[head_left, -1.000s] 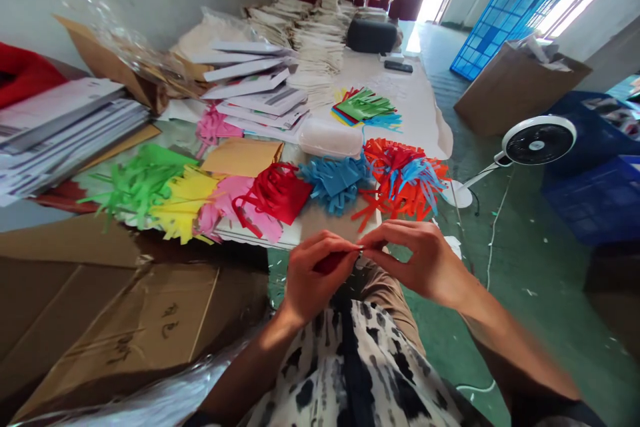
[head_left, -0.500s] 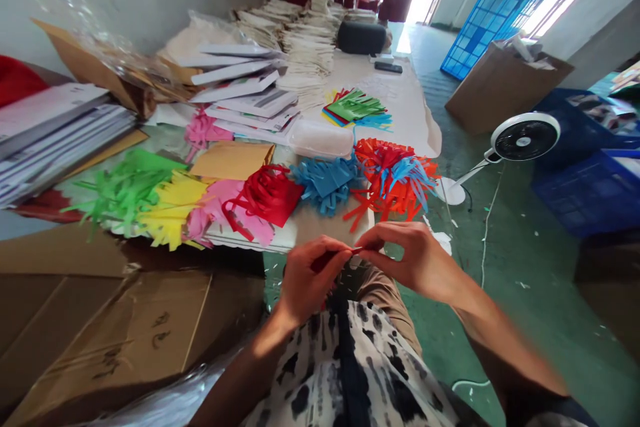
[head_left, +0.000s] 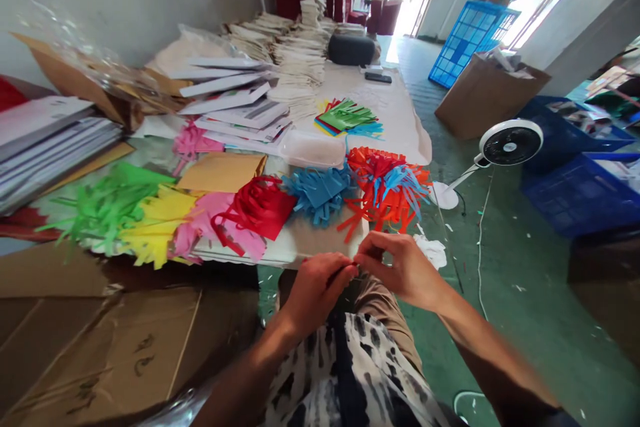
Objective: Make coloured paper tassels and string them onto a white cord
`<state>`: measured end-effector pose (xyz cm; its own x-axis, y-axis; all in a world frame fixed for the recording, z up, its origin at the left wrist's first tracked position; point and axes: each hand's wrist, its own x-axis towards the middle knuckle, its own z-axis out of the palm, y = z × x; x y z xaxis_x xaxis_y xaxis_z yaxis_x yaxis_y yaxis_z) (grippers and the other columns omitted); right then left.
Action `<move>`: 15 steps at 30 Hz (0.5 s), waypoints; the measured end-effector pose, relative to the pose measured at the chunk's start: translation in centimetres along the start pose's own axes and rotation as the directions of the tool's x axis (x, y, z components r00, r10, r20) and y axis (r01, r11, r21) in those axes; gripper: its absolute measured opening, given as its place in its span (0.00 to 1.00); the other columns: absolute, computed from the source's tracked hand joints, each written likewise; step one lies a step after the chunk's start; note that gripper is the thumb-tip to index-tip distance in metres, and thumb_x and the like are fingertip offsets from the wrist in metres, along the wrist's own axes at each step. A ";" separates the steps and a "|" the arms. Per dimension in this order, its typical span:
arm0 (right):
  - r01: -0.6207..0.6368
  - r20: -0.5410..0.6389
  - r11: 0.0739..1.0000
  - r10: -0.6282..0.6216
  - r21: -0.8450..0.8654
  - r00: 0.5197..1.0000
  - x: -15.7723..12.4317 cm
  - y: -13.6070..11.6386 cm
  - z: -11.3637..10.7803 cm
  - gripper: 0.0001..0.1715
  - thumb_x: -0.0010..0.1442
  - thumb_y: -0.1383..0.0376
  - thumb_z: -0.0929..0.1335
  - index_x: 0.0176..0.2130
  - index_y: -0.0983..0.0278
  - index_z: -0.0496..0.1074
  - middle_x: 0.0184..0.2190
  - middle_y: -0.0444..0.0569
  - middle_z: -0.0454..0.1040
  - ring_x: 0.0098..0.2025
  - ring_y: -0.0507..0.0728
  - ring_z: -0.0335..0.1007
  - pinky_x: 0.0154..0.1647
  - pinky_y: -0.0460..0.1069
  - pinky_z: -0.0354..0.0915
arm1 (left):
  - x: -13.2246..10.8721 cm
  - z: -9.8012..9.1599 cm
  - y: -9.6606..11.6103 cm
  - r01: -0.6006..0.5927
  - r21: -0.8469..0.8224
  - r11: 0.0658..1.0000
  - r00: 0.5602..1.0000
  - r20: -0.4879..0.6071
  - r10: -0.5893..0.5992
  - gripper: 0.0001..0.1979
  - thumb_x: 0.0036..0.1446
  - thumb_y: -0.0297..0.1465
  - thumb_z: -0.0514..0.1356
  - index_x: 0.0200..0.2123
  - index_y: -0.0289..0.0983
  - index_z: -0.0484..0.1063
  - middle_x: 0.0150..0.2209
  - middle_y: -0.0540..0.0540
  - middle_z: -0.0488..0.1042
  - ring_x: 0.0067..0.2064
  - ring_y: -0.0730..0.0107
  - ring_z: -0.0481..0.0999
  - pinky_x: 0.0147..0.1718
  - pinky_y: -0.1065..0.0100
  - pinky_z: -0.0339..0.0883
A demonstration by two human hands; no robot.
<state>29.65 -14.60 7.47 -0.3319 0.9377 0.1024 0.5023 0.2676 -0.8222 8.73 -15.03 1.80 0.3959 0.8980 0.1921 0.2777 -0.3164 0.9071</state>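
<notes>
My left hand (head_left: 320, 287) and my right hand (head_left: 397, 265) meet above my lap, just off the table's front edge. Both pinch a small piece of red paper, mostly hidden by the fingers; a sliver shows between the fingertips. Fringed paper bundles lie along the table edge in front of them: green (head_left: 107, 197), yellow (head_left: 159, 223), pink (head_left: 207, 217), red (head_left: 263, 207), blue (head_left: 320, 190) and orange-red (head_left: 385, 197) with light blue strips on top. Behind these, a flat stack of fringed sheets (head_left: 347, 115) has green uppermost.
A clear plastic box (head_left: 314, 149) and a brown envelope (head_left: 223, 171) sit behind the bundles. White paper stacks (head_left: 235, 103) rise at the left. A white fan (head_left: 510, 143) stands on the right, near blue crates (head_left: 583, 193). Cardboard (head_left: 125, 347) lies at lower left.
The view has shifted, so the table scene sits slightly lower and further left. My hands stay together at the fingertips, and the red piece shows less than before.
</notes>
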 end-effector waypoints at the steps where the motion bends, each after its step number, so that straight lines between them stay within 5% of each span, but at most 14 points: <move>1: -0.002 -0.041 1.000 0.001 -0.010 0.999 0.0 0.1 -0.3 0.14 0.70 0.58 0.71 0.33 0.62 0.76 0.27 0.42 0.76 0.29 0.50 0.69 0.31 0.45 0.63 | 0.0 -0.1 -0.1 0.012 0.003 1.000 1.000 0.019 -0.012 0.16 0.72 0.37 0.57 0.32 0.38 0.76 0.27 0.51 0.75 0.29 0.72 0.71 0.31 0.71 0.61; 4: -0.018 -0.153 1.000 0.019 0.010 0.988 0.3 0.7 -0.9 0.13 0.70 0.56 0.71 0.37 0.61 0.78 0.31 0.44 0.79 0.31 0.52 0.73 0.34 0.46 0.67 | 0.0 -0.2 -0.3 0.080 -0.077 0.994 0.997 0.025 -0.079 0.18 0.73 0.39 0.55 0.31 0.37 0.73 0.25 0.53 0.70 0.27 0.74 0.66 0.29 0.71 0.57; 7: -0.014 -0.073 0.998 0.018 0.062 0.997 0.8 1.5 -0.1 0.15 0.66 0.54 0.75 0.48 0.58 0.81 0.40 0.47 0.83 0.37 0.55 0.78 0.40 0.48 0.74 | 0.2 0.1 -0.7 0.104 -0.161 0.981 0.994 -0.029 -0.110 0.18 0.72 0.39 0.55 0.32 0.37 0.73 0.26 0.53 0.71 0.28 0.74 0.66 0.30 0.71 0.58; 11: -0.005 -0.037 0.993 0.009 0.116 0.999 1.8 2.2 1.5 0.14 0.68 0.53 0.72 0.40 0.59 0.85 0.37 0.50 0.84 0.35 0.56 0.81 0.36 0.49 0.76 | 0.6 0.5 -1.2 0.126 -0.214 0.969 0.992 0.006 -0.127 0.16 0.72 0.40 0.56 0.36 0.37 0.75 0.29 0.52 0.74 0.30 0.73 0.69 0.32 0.71 0.60; 13: -0.030 -0.159 0.993 0.048 0.117 0.986 3.0 2.4 0.9 0.16 0.69 0.53 0.72 0.35 0.60 0.84 0.34 0.50 0.84 0.31 0.57 0.80 0.32 0.49 0.75 | 0.7 0.2 -1.8 0.166 -0.185 0.969 0.986 0.029 -0.163 0.18 0.74 0.41 0.54 0.37 0.37 0.76 0.30 0.51 0.76 0.30 0.72 0.71 0.31 0.70 0.61; 15: -0.016 -0.414 0.998 0.039 0.057 0.909 4.6 2.9 -0.8 0.17 0.68 0.53 0.72 0.33 0.61 0.83 0.36 0.53 0.84 0.36 0.59 0.82 0.38 0.52 0.77 | 0.7 -0.6 -2.8 0.142 -0.093 0.985 0.989 -0.028 -0.145 0.19 0.74 0.42 0.53 0.38 0.37 0.78 0.32 0.49 0.79 0.32 0.69 0.75 0.33 0.69 0.64</move>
<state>30.20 -9.30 6.01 0.0483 0.9548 0.2934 0.4613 0.2392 -0.8544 7.68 -13.35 -0.42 0.3266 0.9427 0.0685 0.2488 -0.1557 0.9560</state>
